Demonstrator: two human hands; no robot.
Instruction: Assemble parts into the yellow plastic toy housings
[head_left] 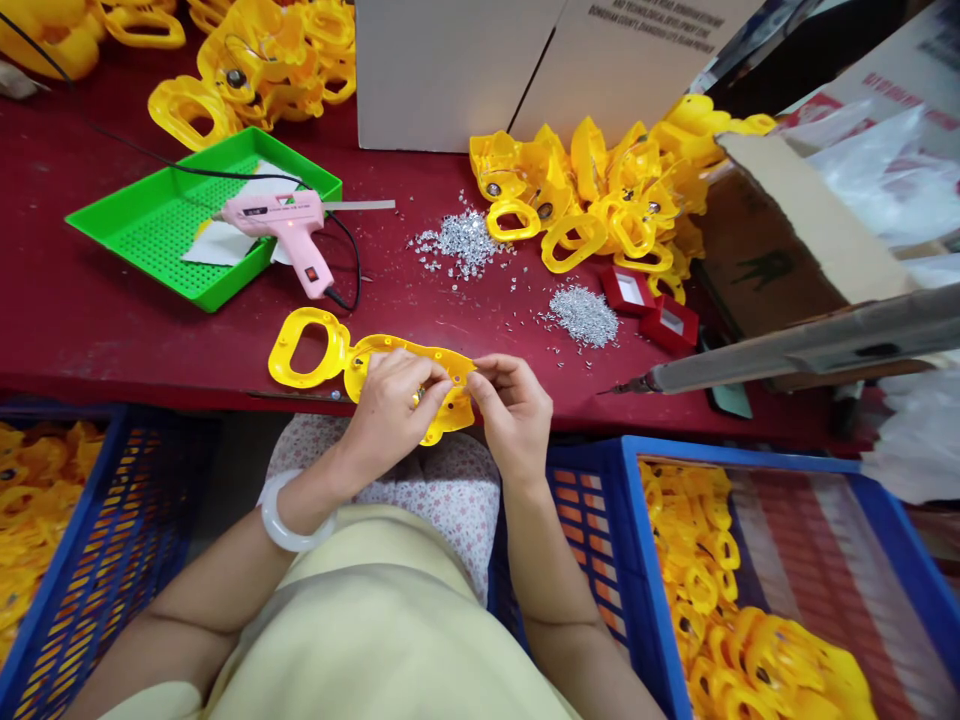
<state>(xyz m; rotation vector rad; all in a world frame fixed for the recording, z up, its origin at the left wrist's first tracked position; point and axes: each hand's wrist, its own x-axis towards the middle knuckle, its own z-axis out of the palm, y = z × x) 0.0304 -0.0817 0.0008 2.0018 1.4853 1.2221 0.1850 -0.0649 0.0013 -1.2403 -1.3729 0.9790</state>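
Cardboard box (pixel 450 75): dark printed lines at upper right; the middle line reads "AND TECHNOLOGICAL DEVELOPMENT ZONE"; the adjacent lines are only partly legible, including "ECONOMY" and "COUNTY"; pink glue gun (pixel 274 213): dark side label, characters too small to read; white carton (pixel 885 110) at far right: red print, illegible.

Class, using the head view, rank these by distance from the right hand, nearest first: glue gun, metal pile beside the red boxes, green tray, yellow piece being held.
1. Yellow piece: right at the right hand.
2. Metal pile: ahead, slightly right.
3. Glue gun: ahead, left.
4. Green tray: farther left, behind the gun.
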